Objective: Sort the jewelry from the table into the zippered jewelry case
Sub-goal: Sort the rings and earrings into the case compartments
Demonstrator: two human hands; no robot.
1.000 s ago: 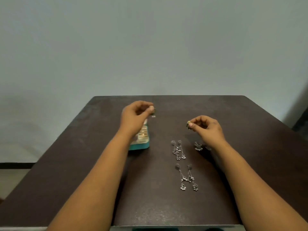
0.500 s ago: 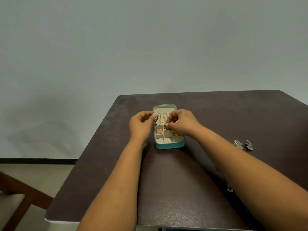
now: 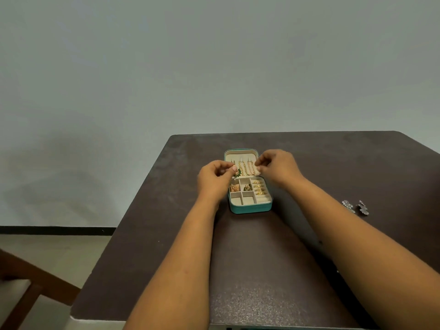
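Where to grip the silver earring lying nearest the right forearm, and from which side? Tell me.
Pinch the silver earring across its narrow width, coming straight down from above. It lies flat on the table, so no side offers an edge to get under. Its partner sits close on its right, so keep the fingertips tight.

No legible text on view at the jewelry table.
Nothing can be read: the teal jewelry case (image 3: 250, 207) shows no brand mark or label on its outer wall or cream lining, the dark table (image 3: 262, 270) bears no lettering, number or sticker, and the plain grey wall (image 3: 214, 67) behind carries no sign.
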